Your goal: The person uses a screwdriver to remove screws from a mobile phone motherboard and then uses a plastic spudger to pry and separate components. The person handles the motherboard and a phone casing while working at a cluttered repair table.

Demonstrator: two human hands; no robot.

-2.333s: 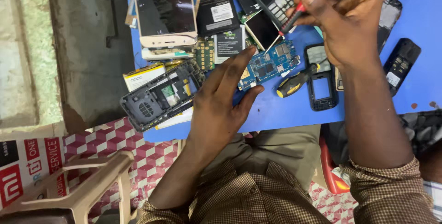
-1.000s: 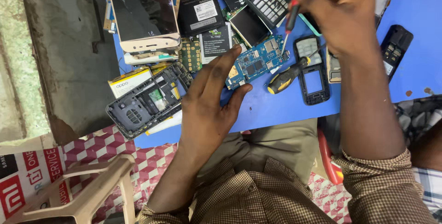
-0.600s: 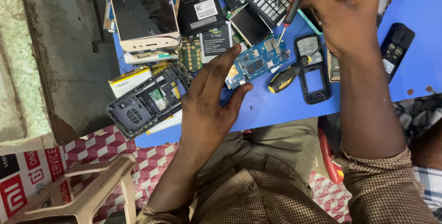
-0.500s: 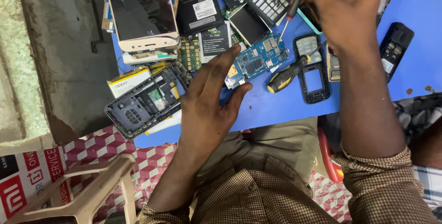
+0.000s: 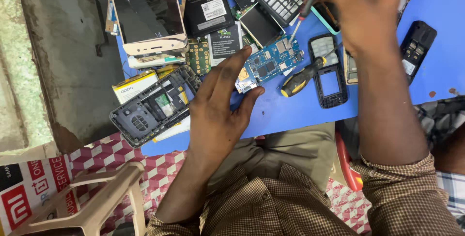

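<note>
Circuit board [image 5: 269,62] shifted left, yellow-handled screwdriver [image 5: 301,78] beside

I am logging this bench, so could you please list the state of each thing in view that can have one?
Left hand: open, fingertips steadying the blue circuit board.
Right hand: shut on the red-handled screwdriver, tip at the board.
Blue circuit board: bare, out of its casing, flat on the blue table.
Black phone housing: opened, insides exposed.
Yellow-handled screwdriver: lying unused.
Phone front frame: detached, empty.
</note>
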